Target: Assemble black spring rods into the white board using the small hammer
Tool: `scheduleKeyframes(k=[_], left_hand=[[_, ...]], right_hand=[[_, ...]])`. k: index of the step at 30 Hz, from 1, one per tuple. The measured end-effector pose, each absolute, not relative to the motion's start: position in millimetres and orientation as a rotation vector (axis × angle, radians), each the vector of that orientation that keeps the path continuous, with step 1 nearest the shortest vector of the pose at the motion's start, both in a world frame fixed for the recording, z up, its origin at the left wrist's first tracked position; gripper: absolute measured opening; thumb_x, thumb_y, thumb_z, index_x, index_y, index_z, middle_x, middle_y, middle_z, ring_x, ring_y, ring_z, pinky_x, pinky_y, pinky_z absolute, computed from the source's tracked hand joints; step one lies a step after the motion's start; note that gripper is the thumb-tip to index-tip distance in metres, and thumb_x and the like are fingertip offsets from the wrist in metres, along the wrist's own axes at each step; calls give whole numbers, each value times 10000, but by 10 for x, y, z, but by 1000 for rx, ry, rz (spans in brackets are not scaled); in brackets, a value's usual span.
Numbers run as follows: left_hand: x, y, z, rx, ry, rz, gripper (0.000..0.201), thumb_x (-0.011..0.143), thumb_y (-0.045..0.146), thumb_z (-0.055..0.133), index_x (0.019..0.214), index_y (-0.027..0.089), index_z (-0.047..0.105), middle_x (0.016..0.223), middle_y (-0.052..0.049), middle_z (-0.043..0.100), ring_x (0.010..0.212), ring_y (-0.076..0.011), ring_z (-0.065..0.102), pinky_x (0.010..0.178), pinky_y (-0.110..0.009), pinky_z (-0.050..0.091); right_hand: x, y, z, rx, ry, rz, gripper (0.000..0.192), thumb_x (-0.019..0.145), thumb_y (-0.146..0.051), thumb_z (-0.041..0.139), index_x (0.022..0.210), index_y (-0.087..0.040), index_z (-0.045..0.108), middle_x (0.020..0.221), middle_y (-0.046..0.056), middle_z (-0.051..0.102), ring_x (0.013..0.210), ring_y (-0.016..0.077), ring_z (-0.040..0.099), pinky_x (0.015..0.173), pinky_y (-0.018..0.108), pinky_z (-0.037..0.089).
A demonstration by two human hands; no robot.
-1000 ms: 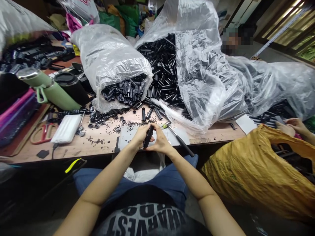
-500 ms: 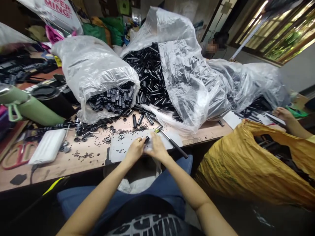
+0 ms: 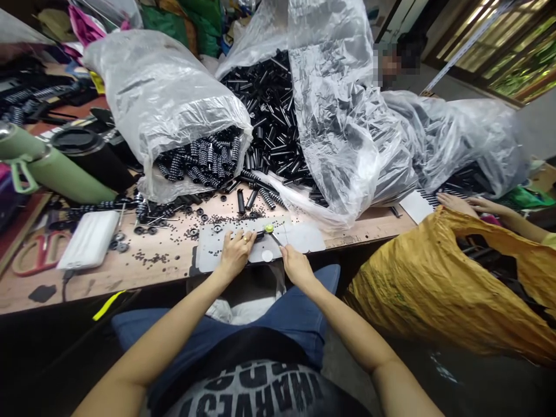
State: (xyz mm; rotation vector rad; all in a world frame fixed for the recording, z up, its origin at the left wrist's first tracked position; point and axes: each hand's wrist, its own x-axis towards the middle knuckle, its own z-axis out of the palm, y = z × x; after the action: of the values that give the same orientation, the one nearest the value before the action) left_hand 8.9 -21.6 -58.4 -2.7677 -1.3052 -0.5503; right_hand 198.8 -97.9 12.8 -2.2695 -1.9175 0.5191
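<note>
My left hand point(image 3: 236, 251) is closed round a short black tube point(image 3: 259, 236), pressing it down on a pale sheet point(image 3: 304, 240) at the table's front edge. In my right hand point(image 3: 296, 264) is the handle of a small hammer point(image 3: 269, 229) with a yellow-green head. That head is close to the tube's right end; whether they touch I cannot tell. Beyond my hands, two black tubes point(image 3: 241, 201) stand or lean on the table. Tiny dark bits point(image 3: 150, 258) and several small black discs point(image 3: 202, 218) are scattered to the left.
Behind stand clear plastic bags of ribbed black pieces point(image 3: 204, 162) and plain black tubes point(image 3: 273, 116). At left are a green bottle point(image 3: 65, 174), a white box point(image 3: 89, 240) and red scissors point(image 3: 41, 255). At right, a yellow sack point(image 3: 403, 278) adjoins another person's hands point(image 3: 467, 205).
My right hand has taken up the hammer, which lay on the sheet, and brought its head beside the tube. My left hand has lowered the tube onto the sheet. The view has tilted down.
</note>
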Motion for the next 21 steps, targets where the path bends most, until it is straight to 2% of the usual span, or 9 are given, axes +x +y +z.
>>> scheduleKeyframes(k=[2, 5, 8, 11, 13, 15, 17, 19, 21], left_hand=[[164, -262, -582, -2796, -1295, -519, 440, 943, 199, 347, 1349, 110, 492, 1309, -171, 569, 1240, -297, 481, 1053, -501, 271], [279, -359, -586, -2847, -1270, -460, 630, 917, 409, 403, 1399, 4, 386, 1440, -235, 406, 1377, -333, 308, 1123, -500, 189], [321, -437, -606, -2900, -1262, -424, 671, 893, 397, 399, 1426, -5, 326, 1472, -235, 356, 1412, -324, 238, 1142, -486, 154], [301, -423, -630, -2905, -1255, -446, 621, 883, 300, 393, 1432, 20, 318, 1471, -220, 364, 1404, -304, 264, 1137, -466, 178], [291, -330, -633, -2912, -1220, -477, 607, 874, 282, 419, 1413, 13, 342, 1449, -234, 386, 1383, -316, 299, 1117, -467, 227], [296, -192, -609, -2917, -1259, -514, 533, 873, 241, 437, 1364, 36, 415, 1342, -230, 499, 1294, -307, 419, 1057, -460, 326], [305, -94, -561, -2893, -1392, -560, 438, 866, 137, 413, 1293, 83, 495, 1148, -183, 615, 1117, -265, 545, 950, -418, 429], [297, -126, -515, -2869, -1471, -657, 439, 848, 43, 372, 1253, 106, 530, 1007, -143, 638, 974, -231, 578, 861, -371, 477], [251, -315, -501, -2928, -1372, -797, 458, 853, 24, 361, 1274, 113, 518, 982, -135, 624, 930, -222, 570, 822, -351, 492]], right_hand=[[1925, -967, 251, -2223, -1917, 534, 333, 1010, -367, 280, 910, -189, 543, 689, 47, 649, 641, 192, 629, 583, 245, 327], [1778, -955, 435, -1989, -1878, 479, 413, 1017, -392, 191, 927, -189, 539, 741, 57, 660, 674, 184, 636, 605, 243, 359], [1553, -941, 446, -1888, -2007, 505, 437, 1014, -409, 185, 1029, -171, 551, 838, 93, 688, 725, 194, 653, 633, 252, 392], [1403, -912, 321, -1993, -2224, 577, 411, 1007, -412, 246, 1141, -157, 539, 897, 122, 710, 742, 223, 673, 639, 275, 406], [1423, -887, 265, -2053, -2273, 570, 416, 1010, -413, 229, 1118, -172, 550, 867, 108, 718, 740, 227, 679, 635, 279, 402], [1552, -862, 263, -2107, -2230, 504, 442, 1015, -421, 187, 1047, -193, 565, 824, 83, 717, 736, 219, 680, 623, 270, 389], [1765, -839, 287, -2213, -2129, 420, 456, 1016, -435, 173, 999, -206, 567, 810, 68, 711, 733, 208, 675, 612, 262, 376], [2020, -813, 284, -2335, -2020, 333, 440, 1011, -453, 203, 988, -211, 569, 841, 66, 708, 751, 202, 668, 626, 262, 375], [2269, -777, 222, -2447, -1942, 274, 415, 1004, -462, 254, 984, -207, 580, 887, 74, 701, 783, 204, 658, 660, 272, 387]])
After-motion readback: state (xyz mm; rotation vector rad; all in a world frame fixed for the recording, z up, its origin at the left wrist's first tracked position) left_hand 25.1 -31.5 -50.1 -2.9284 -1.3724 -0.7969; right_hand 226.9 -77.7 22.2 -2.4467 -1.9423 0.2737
